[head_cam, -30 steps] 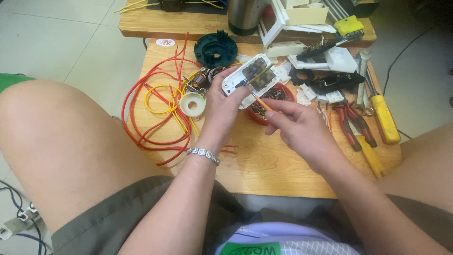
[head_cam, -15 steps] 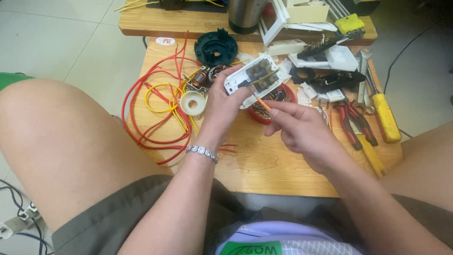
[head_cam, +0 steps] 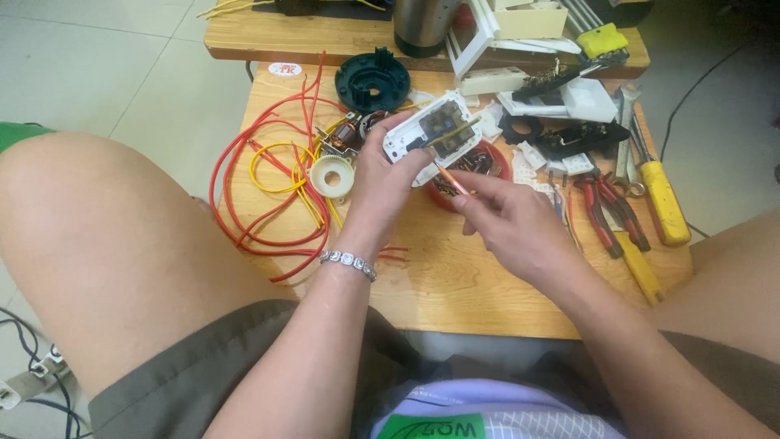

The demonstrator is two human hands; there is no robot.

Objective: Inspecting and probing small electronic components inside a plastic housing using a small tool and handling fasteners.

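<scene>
Head view looks down on a low wooden bench [head_cam: 455, 284] set between the person's knees. The left hand [head_cam: 382, 175] grips a white socket plate [head_cam: 432, 134] from below and the side, fingers wrapped round its left edge, holding it tilted above the bench with its open back, metal contacts and a yellow wire showing. The right hand [head_cam: 508, 223] is closed in a pinch on a thin copper-coloured rod [head_cam: 449, 177], likely a small screwdriver or bared wire end, whose tip points up at the lower edge of the socket plate.

The socket plate looks light, stiff and made of hard plastic; I judge it brittle at the thin edges and somewhat smooth, so the rim is the safe place to hold, away from the small contacts. The rod seems thin and easy to bend or let slip, best pinched near its lower end as now.

Just below the socket plate sits a red round dish [head_cam: 487, 167] of small parts. Left of the socket plate lie loops of red wire [head_cam: 260, 211] and yellow wire, a cream plastic ring [head_cam: 331, 173] and, further up, a dark green round cover [head_cam: 373, 80]. Right of the socket plate lie red-handled pliers [head_cam: 605, 211], a yellow-handled screwdriver [head_cam: 662, 199] and white and black plastic pieces. The bench is crowded and its wood is smooth. Around it is pale tiled floor [head_cam: 106, 65], with a second wooden surface beyond the socket plate.
</scene>
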